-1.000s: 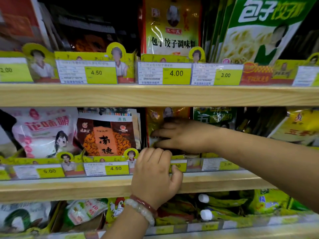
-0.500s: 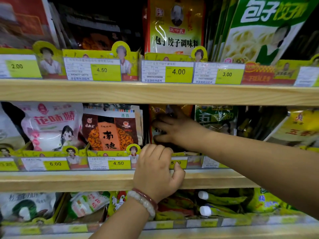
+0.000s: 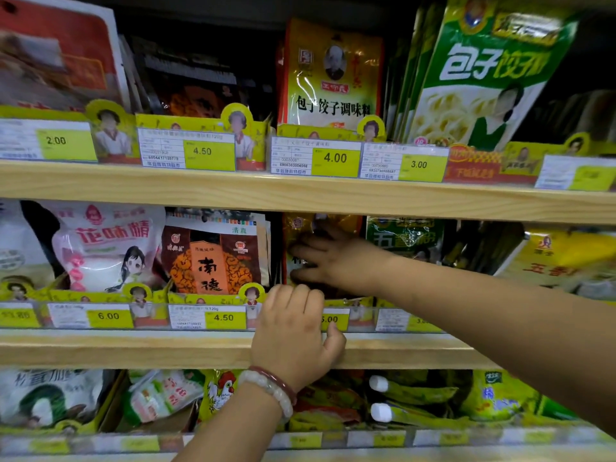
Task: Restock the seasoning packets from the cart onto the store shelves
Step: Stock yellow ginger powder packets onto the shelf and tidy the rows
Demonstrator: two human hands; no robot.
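Right hand: my right hand reaches in from the right onto the middle shelf; its fingers lie spread and fairly straight, flat against the front of a yellow seasoning packet, pressing rather than gripping.
Task item: that seasoning packet stands upright in the middle-shelf slot just right of the brown-and-orange packet and left of the green packet. My hand hides most of its face.
Left hand: my left hand sits at the front rail of the middle shelf, fingers curled over the price-tag strip, thumb against the wooden edge below. I read it as gripping the strip, with nothing loose in the hand. Two bead bracelets on the wrist.
Tags near hand: 4.50 tag just left of my knuckles; a tag partly covered, only "5.00" legible.
Middle shelf, left: white-and-pink bag above the 6.00 tag.
Top shelf: yellow packet with a portrait above the 4.00 tag; large green-and-white packets to its right, above the 3.00 tag.
Bottom shelf: pouches with white caps lie below my right forearm; a packet with a rooster print sits beside my left wrist.
Cart: cannot tell, out of frame.
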